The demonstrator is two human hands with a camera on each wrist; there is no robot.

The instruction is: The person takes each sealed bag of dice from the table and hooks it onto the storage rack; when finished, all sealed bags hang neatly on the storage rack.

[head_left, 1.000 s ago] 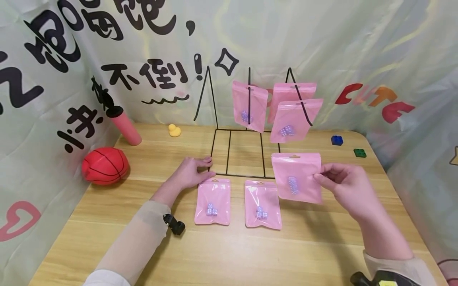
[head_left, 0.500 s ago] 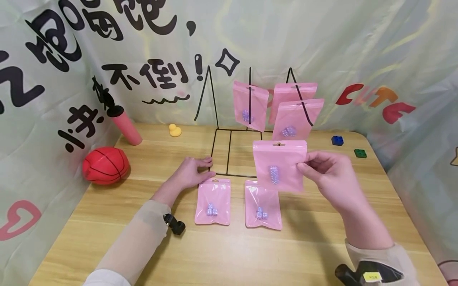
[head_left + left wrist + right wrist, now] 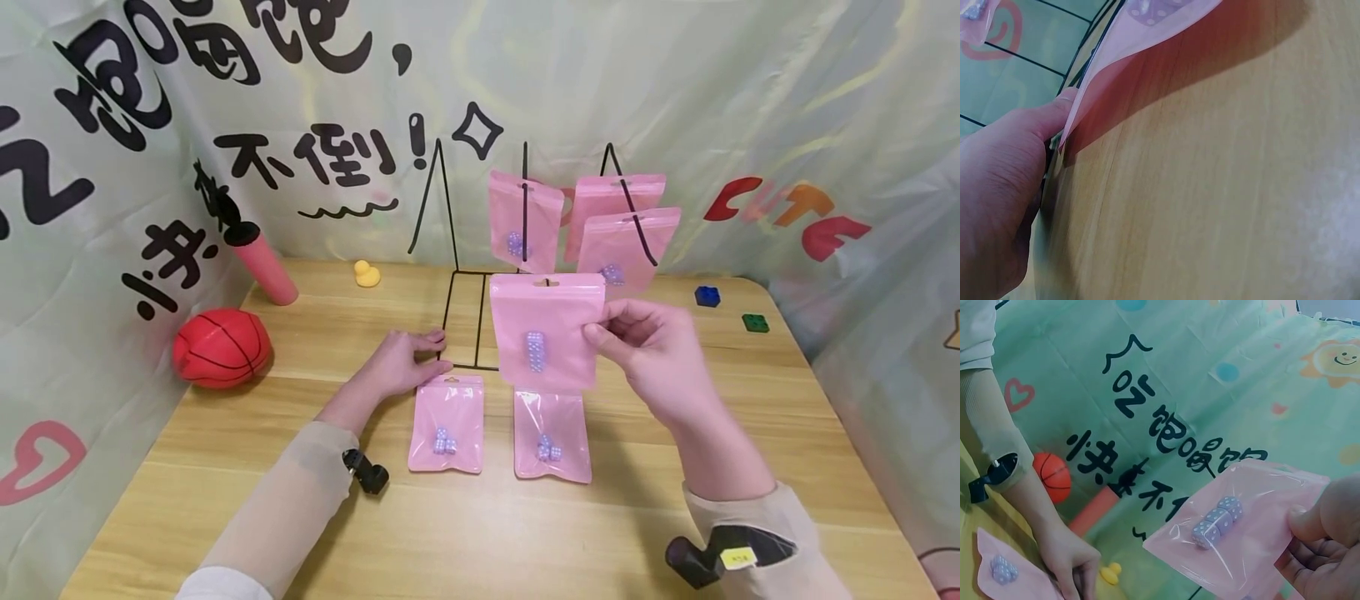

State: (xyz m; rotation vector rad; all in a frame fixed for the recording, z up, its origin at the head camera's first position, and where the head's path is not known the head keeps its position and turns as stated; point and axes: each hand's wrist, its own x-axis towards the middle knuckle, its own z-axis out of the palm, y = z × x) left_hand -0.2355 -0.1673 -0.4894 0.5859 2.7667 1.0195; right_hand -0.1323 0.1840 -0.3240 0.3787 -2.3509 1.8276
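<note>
My right hand (image 3: 652,354) pinches the right edge of a pink zip bag (image 3: 547,312) between thumb and fingers. The bag hangs upright in front of the black wire display rack (image 3: 480,325), its hang hole uppermost. Small purple dotted dice (image 3: 1216,522) show through its front, lined up in a row. At the rack's front left corner, my left hand (image 3: 405,358) holds the base wire with fingers and thumb. Close by the left thumb lies a second pink bag (image 3: 446,425); another pink bag (image 3: 552,437) lies to its right, partly behind the held one.
Several pink bags hang on the rack: one on the middle hook (image 3: 525,221), others on the right hook (image 3: 633,217). The left hook (image 3: 423,200) is bare. Around stand a red ball (image 3: 221,347), a pink cylinder (image 3: 266,271), a yellow duck (image 3: 367,273) and two toy bricks (image 3: 707,296).
My right hand has carried the pink bag left and upward, from the rack's right front to before its middle. My left hand has stayed at the rack's corner.
</note>
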